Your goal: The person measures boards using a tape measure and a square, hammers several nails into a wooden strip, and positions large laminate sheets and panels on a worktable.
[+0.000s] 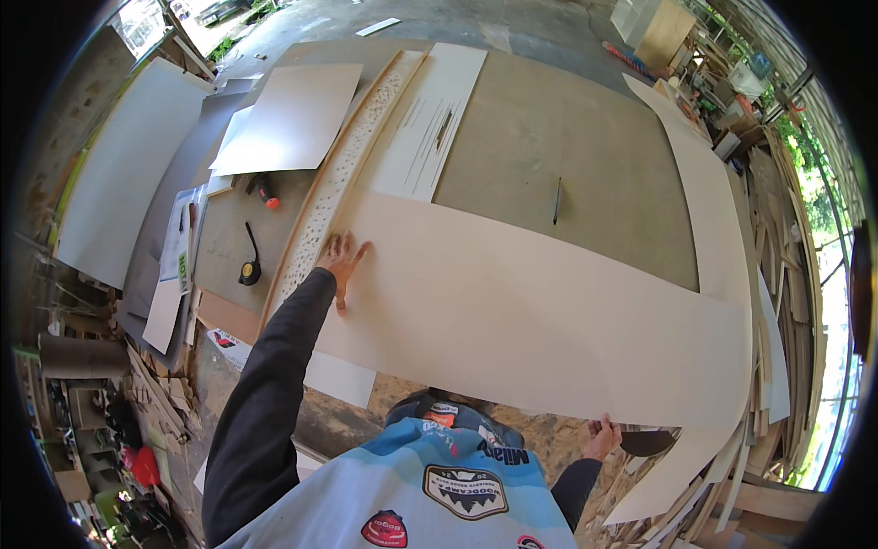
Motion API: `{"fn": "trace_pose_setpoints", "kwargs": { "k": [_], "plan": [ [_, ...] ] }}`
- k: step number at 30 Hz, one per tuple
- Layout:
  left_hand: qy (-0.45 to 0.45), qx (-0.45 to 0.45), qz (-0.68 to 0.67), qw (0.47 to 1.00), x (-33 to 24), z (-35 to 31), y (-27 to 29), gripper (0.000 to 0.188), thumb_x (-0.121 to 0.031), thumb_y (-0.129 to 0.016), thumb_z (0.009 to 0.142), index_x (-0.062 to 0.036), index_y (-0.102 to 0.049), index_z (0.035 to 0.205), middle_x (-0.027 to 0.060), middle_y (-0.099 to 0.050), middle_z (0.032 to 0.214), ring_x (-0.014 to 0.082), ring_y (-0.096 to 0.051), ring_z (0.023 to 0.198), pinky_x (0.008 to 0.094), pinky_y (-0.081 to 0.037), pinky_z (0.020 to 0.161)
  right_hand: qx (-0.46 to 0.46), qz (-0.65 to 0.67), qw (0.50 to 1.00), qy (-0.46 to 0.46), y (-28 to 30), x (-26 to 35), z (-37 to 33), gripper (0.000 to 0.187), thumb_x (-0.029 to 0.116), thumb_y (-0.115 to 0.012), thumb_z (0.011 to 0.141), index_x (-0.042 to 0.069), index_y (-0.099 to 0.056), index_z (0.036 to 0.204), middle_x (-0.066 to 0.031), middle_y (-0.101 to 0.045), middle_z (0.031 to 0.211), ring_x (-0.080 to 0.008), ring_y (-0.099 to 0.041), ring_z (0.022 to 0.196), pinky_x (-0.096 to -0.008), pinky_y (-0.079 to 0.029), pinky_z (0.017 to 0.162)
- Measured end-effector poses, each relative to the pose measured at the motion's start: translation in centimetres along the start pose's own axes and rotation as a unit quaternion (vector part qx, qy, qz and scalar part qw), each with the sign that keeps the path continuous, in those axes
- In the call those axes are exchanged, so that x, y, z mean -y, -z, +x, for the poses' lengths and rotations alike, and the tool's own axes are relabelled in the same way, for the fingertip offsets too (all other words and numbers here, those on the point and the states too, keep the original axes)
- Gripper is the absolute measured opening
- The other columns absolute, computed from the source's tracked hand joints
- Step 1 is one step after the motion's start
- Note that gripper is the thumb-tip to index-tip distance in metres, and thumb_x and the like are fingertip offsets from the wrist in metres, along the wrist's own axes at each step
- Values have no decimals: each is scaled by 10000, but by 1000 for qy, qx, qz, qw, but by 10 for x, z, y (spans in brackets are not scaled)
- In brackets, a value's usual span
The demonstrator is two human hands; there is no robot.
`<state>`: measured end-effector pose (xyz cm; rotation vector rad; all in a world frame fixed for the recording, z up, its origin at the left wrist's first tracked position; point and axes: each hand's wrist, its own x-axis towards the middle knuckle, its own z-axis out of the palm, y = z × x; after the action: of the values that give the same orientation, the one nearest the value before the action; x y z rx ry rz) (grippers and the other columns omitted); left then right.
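A large pale thin sheet lies across the big worktable. My left hand rests flat on the sheet's far left corner, fingers spread. Low in the view, my right hand grips the sheet's near edge, fingers curled over it. A long perforated strip runs along the table just left of my left hand.
A black tape measure and a red-tipped tool lie on the table's left part. Other pale boards rest at the back left, and a dark pencil-like stick lies beyond the sheet. Offcuts clutter the floor left; stacked boards stand right.
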<state>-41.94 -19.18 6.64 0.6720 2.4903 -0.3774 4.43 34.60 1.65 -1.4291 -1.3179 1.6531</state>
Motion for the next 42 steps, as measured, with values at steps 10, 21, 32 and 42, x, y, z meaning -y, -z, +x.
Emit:
{"fn": "trace_pose_setpoints", "kwargs": {
  "k": [10,21,32,42],
  "plan": [
    [8,3,-35,999,10,31,6,1793,-271,-1000,145,-202,127,1537,364,81,1539,584,-39,1408,562,-190,1164,-36,-81,996,-27,-56,23,-7,283,127,-728,844,-62,-643,1038,-112,-668,842,-177,-643,601,-274,-576,508],
    [-9,14,-43,999,9,37,35,1814,-327,-997,125,-163,136,1533,375,97,1530,578,-11,1410,517,-210,1171,-83,-97,991,-32,-89,36,-2,325,114,-788,770,-72,-631,985,-130,-647,813,-187,-587,496,-270,-531,421],
    [-15,13,-21,1000,18,58,48,1838,-406,-987,118,-170,173,1524,378,105,1527,575,-23,1410,509,-217,1171,-89,-114,989,-18,-116,47,5,282,58,-772,761,-91,-628,952,-150,-678,840,-185,-612,522,-276,-529,410],
    [-29,11,-32,999,33,110,68,1836,-408,-984,117,-165,169,1524,395,82,1519,602,-32,1392,534,-227,1161,-122,-157,980,21,-187,52,15,576,-10,-809,674,-58,-486,1149,-155,-660,946,-209,-648,623,-283,-548,425]
  ]
}}
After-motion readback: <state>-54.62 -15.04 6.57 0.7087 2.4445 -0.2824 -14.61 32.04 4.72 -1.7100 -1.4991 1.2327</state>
